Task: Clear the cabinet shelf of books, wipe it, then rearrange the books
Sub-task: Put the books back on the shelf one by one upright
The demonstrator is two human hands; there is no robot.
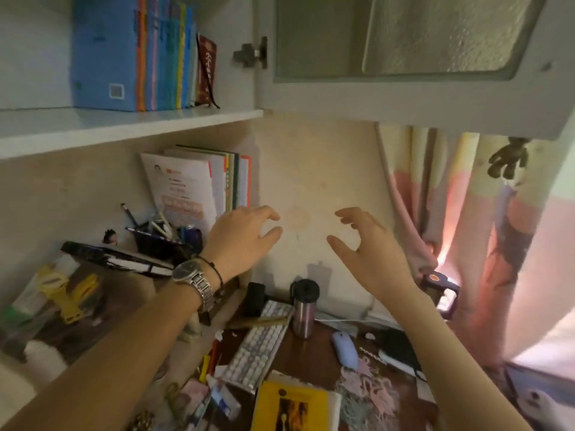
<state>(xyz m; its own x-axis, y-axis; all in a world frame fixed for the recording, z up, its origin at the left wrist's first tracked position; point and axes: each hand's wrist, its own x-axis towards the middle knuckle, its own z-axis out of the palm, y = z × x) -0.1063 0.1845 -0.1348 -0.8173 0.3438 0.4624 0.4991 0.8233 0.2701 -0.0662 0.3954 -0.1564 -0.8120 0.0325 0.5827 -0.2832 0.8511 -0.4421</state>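
Up on the white cabinet shelf stands your biggest load — a row of upright books, blue-covered at the front with orange, pink, teal and yellow spines packed behind it. I count roughly eight, though the blur makes the exact number hard to fix. Judging by its thickness, that block will be heavy and stiff, so you'd do best to clamp it from both ends, low on the covers, or take a few at a time. The glossy covers may slide against each other.

At the right end leans one slim dark-red book with a black ribbon — light, easy to pinch by the spine.

Below, in the lower compartment, a second group of about five or six paper-covered books tilts leftward; these look thinner and floppier, so support them underneath.

Your left hand and right hand both hover empty in front of the wall, fingers spread and loosely curved, well apart from each other and touching nothing, the left just beside the lower books.
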